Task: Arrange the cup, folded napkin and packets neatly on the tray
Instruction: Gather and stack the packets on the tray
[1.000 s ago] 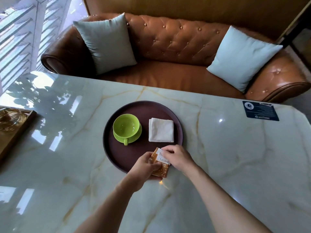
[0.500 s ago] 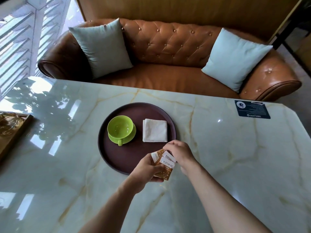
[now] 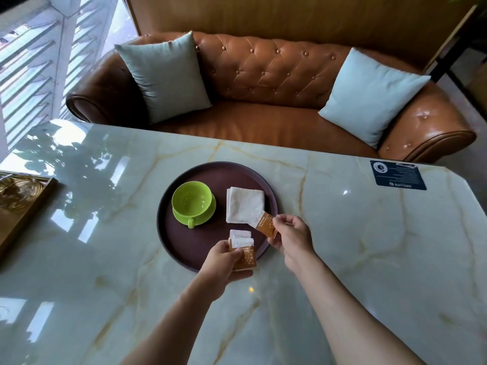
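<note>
Packets in hand above tray (image 3: 168,206), lower centre of frame.
Right hand (image 3: 291,234) fingers pinch one packet (image 3: 264,223) over the napkin (image 3: 243,204) corner; left hand (image 3: 224,262) fingers clamp the remaining packets (image 3: 242,248). Judged light, thin, flexible: hold by edges.

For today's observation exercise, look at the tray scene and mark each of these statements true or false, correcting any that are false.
1. The green cup stands left of the folded napkin on the tray. True.
2. The right hand holds one packet. True.
3. The left hand is empty. False: it holds two packets.
4. The napkin lies on the marble table outside the tray. False: it lies on the tray.
5. The cup's handle points towards the sofa. False: it points towards the person.
</note>
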